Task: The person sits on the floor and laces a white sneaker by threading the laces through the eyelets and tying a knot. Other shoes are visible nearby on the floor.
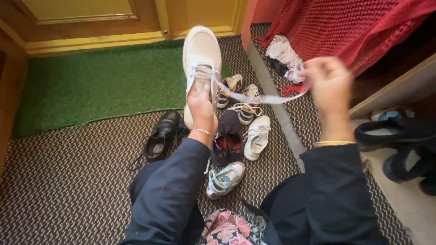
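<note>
My left hand (201,108) grips a white sneaker (201,54) from below and holds it up, toe pointing away. My right hand (328,84), blurred, pinches the end of the sneaker's white lace (268,98) and holds it stretched out to the right. The lace runs taut from the shoe's eyelets to my fingers. Both arms wear dark blue sleeves, and a bangle sits on each wrist.
Several shoes lie on the patterned carpet (68,181): a black dress shoe (161,136), dark slip-ons (227,140), a white sneaker (257,137), a light blue sneaker (225,179). Green turf mat (91,81) at the back. A shelf with black sandals (395,131) and red netting (345,27) at right.
</note>
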